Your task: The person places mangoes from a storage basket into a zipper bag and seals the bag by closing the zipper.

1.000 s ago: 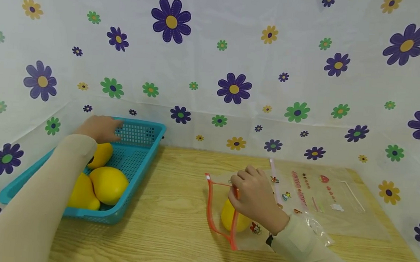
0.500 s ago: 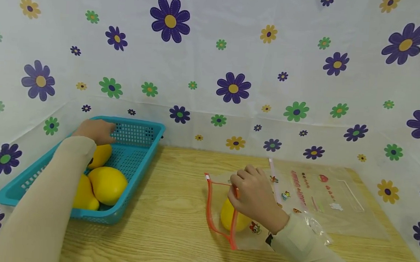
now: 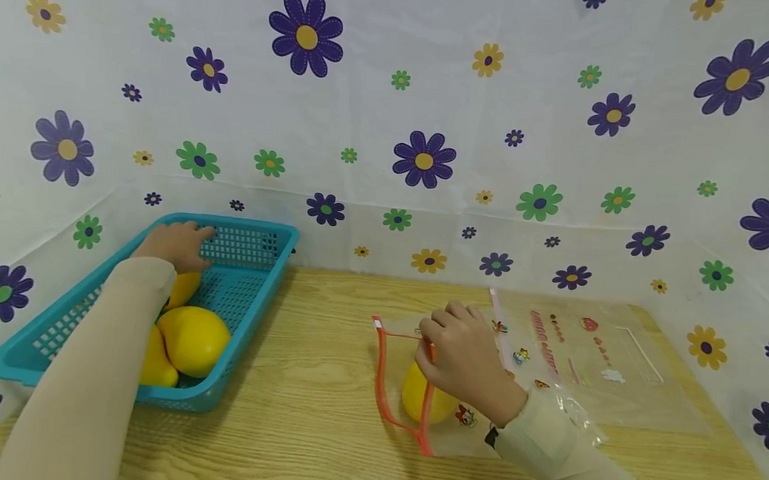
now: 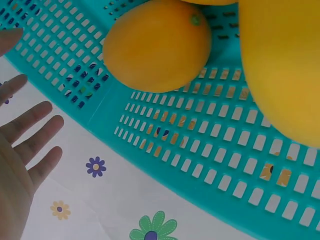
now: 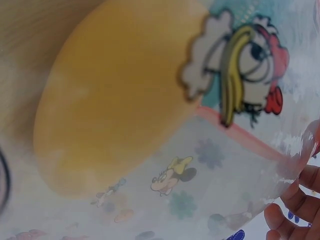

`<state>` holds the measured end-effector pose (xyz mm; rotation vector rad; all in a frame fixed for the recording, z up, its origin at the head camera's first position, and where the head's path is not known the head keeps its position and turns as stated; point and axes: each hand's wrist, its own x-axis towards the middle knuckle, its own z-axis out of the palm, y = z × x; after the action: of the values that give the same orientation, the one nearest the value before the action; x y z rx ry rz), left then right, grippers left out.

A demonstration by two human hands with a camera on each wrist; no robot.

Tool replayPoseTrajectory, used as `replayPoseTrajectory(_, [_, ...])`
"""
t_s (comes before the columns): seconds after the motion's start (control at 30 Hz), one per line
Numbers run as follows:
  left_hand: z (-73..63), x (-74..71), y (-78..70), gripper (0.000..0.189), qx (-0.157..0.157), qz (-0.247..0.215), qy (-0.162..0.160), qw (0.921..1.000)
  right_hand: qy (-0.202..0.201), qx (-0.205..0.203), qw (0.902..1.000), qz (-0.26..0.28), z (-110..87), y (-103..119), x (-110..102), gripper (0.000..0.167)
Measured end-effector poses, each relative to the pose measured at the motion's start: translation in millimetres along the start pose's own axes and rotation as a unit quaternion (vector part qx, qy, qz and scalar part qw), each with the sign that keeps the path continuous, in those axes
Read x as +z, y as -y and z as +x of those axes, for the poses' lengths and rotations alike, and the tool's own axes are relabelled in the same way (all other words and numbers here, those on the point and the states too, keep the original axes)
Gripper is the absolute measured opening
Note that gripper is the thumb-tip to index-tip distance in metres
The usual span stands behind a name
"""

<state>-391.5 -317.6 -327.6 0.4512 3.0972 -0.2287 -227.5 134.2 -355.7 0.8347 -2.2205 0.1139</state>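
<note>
My left hand (image 3: 173, 245) is over the far left part of the blue plastic basket (image 3: 282, 263). In the left wrist view its fingers are spread, with nothing between them, beside an orange-yellow fruit (image 4: 157, 47) with a green stem spot. Several large, smooth, mango-like yellow fruits (image 3: 194, 340) lie in the basket, partly behind my left sleeve. My right hand (image 3: 466, 353) pinches the upper edge of a clear zip bag (image 3: 385, 374) with a red zip strip, holding its mouth open toward the basket. Inside the bag sits one yellow fruit (image 3: 417, 395), seen through the printed plastic.
Flat on the wooden table (image 3: 306, 398), to the right, lies another clear bag (image 3: 617, 360) with a strawberry print and a pale zip strip. A flowered white cloth (image 3: 369, 83) hangs behind the table and along both sides.
My left hand has moved slightly lower over the basket, toward the fruit at the back. The right hand keeps its hold on the bag. The head view has shifted slightly.
</note>
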Motion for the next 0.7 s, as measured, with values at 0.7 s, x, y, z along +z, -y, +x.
replayPoseTrajectory(0.7, [-8.0, 29.9, 21.0, 0.076, -0.065, -0.061, 0.077, 0.9931, 0.006, 0.001, 1.0, -0.004, 0.0, -2, -1, 0.009])
